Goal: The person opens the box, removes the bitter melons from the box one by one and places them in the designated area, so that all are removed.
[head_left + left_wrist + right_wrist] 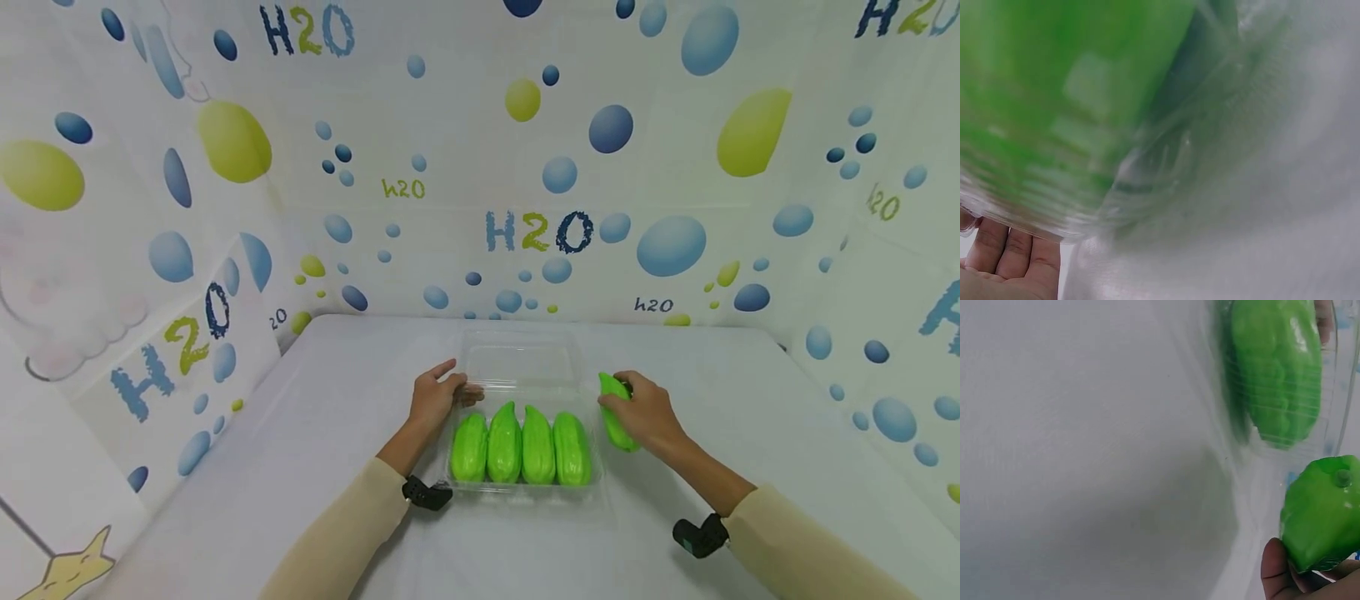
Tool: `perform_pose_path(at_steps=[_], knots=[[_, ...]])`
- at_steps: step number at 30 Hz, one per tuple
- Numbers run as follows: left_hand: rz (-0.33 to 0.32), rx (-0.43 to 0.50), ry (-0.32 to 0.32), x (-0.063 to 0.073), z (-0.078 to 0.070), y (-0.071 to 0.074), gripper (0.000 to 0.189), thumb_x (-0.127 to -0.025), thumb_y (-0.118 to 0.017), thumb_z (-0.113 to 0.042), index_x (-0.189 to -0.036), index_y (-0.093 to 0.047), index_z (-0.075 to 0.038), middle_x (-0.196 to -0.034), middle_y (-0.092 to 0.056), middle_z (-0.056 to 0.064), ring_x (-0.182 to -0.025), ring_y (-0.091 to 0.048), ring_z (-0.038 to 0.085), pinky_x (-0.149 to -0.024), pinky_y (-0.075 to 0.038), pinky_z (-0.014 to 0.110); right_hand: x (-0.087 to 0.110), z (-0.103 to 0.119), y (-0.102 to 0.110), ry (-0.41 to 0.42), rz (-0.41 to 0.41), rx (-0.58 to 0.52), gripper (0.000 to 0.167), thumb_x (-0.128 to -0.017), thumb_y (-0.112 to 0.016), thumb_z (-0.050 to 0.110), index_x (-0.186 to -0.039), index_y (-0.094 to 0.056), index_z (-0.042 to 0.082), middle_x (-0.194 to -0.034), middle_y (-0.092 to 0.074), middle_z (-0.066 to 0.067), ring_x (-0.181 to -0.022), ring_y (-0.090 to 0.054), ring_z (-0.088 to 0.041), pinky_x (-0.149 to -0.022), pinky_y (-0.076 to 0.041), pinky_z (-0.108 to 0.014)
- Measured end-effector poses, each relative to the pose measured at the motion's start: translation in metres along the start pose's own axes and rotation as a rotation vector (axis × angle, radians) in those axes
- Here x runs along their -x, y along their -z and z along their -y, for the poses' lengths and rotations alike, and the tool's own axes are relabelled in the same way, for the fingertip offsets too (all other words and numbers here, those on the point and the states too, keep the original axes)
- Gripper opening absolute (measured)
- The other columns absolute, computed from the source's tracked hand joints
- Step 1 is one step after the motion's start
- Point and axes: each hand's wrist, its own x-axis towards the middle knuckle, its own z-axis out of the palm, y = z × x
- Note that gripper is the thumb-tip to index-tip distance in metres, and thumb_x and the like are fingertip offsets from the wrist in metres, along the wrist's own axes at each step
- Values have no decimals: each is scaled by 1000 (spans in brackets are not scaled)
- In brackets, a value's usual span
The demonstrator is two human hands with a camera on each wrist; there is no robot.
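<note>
A clear plastic box holds several bright green bitter melons side by side, its lid folded open toward the back. My left hand grips the box at its back left corner, near the hinge. In the left wrist view, the left fingers show beyond the box wall. My right hand holds another green bitter melon just right of the box, thumb on one side and fingers over the other. In the right wrist view, the stem end of this held melon faces the camera.
A white cloth covers the table. Behind it and along both sides hang white sheets printed with blue and green dots and H2O lettering. Black wrist cameras sit at both sleeves.
</note>
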Motion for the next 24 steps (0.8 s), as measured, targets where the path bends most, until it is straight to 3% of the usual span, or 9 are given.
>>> perform_pose_path(at_steps=[10, 24], knots=[[38, 8, 34, -2, -3, 2, 56, -104, -50, -6, -154, -30, 8, -96, -75, 24, -90, -76, 32, -85, -62, 44, -2, -16, -9, -68, 104, 70, 56, -94, -62, 25, -136, -49, -9, -126, -62, -28, -106, -63, -34, -82, -54, -43], [7, -2, 0, 1, -1, 1, 55, -103, -53, -10, -154, -36, 3, -93, -77, 18, -86, -77, 23, -81, -63, 35, -1, -15, -13, -73, 116, 117, 57, -92, -63, 25, -135, -48, -10, -124, -61, -29, -104, -63, -34, -79, -56, -43]])
